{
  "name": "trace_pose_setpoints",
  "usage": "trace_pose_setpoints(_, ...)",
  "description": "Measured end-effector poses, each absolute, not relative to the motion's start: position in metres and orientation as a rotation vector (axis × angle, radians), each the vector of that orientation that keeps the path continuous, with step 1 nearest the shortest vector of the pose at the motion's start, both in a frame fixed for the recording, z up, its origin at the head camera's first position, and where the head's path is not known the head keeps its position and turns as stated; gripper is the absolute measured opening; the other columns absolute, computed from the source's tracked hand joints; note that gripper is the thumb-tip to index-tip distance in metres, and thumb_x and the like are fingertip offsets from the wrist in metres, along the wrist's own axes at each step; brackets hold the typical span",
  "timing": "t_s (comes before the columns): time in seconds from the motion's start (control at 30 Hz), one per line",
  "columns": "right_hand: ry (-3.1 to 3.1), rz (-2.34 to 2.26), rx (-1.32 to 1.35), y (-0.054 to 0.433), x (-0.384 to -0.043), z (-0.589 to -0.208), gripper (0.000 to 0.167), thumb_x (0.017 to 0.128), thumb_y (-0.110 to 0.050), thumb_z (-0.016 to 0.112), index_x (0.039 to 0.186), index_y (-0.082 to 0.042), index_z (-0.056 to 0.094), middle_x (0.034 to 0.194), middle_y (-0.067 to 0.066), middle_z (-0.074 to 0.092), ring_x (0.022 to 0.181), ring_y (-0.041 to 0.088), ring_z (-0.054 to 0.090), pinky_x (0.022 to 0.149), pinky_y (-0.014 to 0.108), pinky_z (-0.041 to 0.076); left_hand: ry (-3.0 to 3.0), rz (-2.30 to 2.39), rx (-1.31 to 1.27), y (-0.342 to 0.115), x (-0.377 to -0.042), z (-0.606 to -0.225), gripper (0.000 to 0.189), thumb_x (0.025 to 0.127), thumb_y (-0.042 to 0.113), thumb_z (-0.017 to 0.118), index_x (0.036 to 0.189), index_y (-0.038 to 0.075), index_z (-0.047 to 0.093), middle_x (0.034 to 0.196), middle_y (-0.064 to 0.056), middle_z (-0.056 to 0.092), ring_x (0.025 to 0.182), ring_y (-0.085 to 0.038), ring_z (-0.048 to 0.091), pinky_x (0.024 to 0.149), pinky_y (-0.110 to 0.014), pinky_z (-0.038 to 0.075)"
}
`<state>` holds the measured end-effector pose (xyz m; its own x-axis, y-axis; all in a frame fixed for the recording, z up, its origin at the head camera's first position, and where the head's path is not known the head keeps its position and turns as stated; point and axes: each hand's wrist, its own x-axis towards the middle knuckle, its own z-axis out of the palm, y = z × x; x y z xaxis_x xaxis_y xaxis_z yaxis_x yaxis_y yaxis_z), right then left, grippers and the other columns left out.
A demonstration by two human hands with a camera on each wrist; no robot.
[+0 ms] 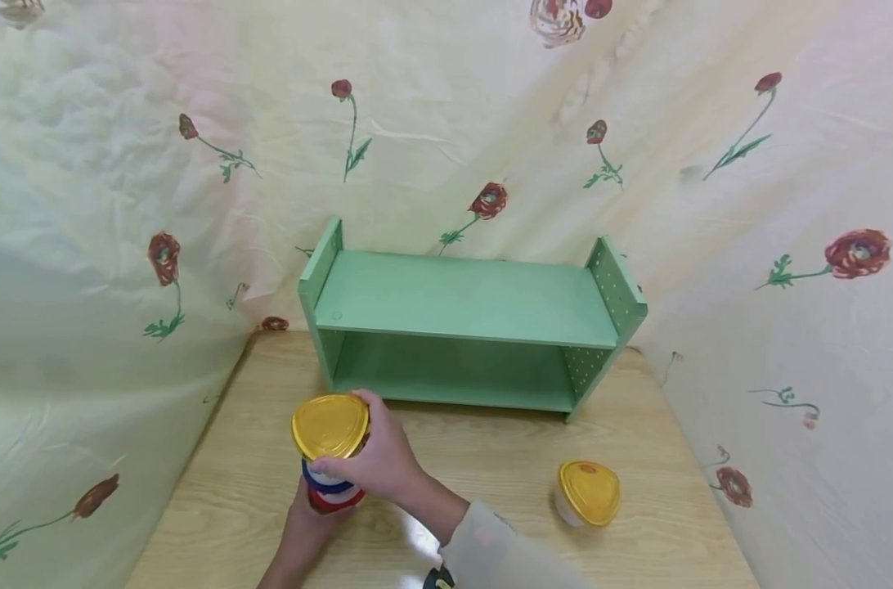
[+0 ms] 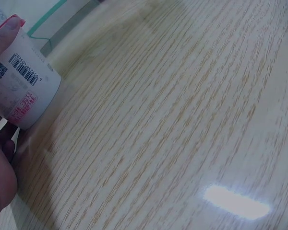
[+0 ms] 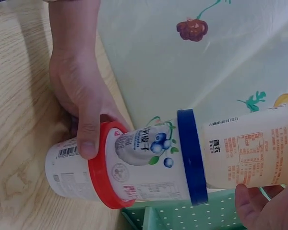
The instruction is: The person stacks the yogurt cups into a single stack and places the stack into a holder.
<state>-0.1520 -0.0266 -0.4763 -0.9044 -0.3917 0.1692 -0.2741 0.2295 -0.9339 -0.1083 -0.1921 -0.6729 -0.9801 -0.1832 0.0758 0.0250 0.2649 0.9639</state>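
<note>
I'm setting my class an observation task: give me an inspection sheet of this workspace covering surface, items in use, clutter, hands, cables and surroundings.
Surface: pale wood-grain table with glare spots.
Items in use: red-lidded tub lowest, blue-lidded tub on it, held yellow-lidded tub above; contact with the blue lid unclear. Another yellow-lidded tub stands apart, right.
Clutter: dark item beside the sleeve, too cut off to identify.
Hands: left hand grips the red-lidded tub; right hand grips the upper yellow-lidded one.
Cables: nothing seen.
Surroundings: green shelf; flower-print fabric behind and at both sides.
</note>
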Motion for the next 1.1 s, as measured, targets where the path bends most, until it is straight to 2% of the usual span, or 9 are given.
trace_pose_setpoints(0.37, 2.472, -1.647, -0.602, -0.029, -0.148, -0.4768, 0.099, 0.069, -0.052, 0.09, 0.148, -0.025, 0.036, 0.126, -0.006, 0.055, 0.107, 0.01, 0.057, 0.087, 0.03, 0.054, -2.379, -1.755, 0.143, -0.1928, -0.107, -0.6735, 0.091, 0.069, 0.015, 0.094, 0.142, 0.009, 0.039, 0.118, -0.011, 0.065, 0.104, -0.014, 0.06, 0.09, -0.026, 0.051)
trace_pose_setpoints(0.6, 2.507, -1.567, -0.561, -0.0309, -0.1462, -0.4742, 0.101, 0.071, -0.055, 0.088, 0.151, -0.025, 0.034, 0.13, -0.006, 0.054, 0.111, 0.012, 0.056, 0.09, 0.033, 0.054, -2.382, -1.711, 0.121, -0.1932, -0.107, -0.6755, 0.091, 0.067, 0.011, 0.094, 0.14, 0.007, 0.04, 0.116, -0.011, 0.066, 0.101, -0.016, 0.061, 0.088, -0.028, 0.052)
trace_pose_setpoints(0.93, 2.548, -1.541, -0.583, -0.0316, -0.1437, -0.4744, 0.109, 0.07, -0.058, 0.086, 0.155, -0.021, 0.03, 0.137, -0.004, 0.053, 0.116, 0.014, 0.056, 0.095, 0.039, 0.053, -2.359, -1.785, 0.132, -0.1925, -0.1056, -0.6726, 0.089, 0.07, 0.013, 0.093, 0.141, 0.008, 0.04, 0.118, -0.012, 0.064, 0.104, -0.015, 0.06, 0.091, -0.027, 0.051)
trace_pose_setpoints(1.1, 2.556, -1.544, -0.575, -0.0317, -0.1435, -0.4754, 0.109, 0.07, -0.057, 0.087, 0.156, -0.024, 0.029, 0.139, -0.004, 0.052, 0.119, 0.016, 0.055, 0.097, 0.042, 0.052, -2.381, -1.737, 0.132, -0.1918, -0.1068, -0.6741, 0.091, 0.069, 0.012, 0.094, 0.141, 0.007, 0.039, 0.119, -0.012, 0.065, 0.105, -0.017, 0.06, 0.09, -0.027, 0.051)
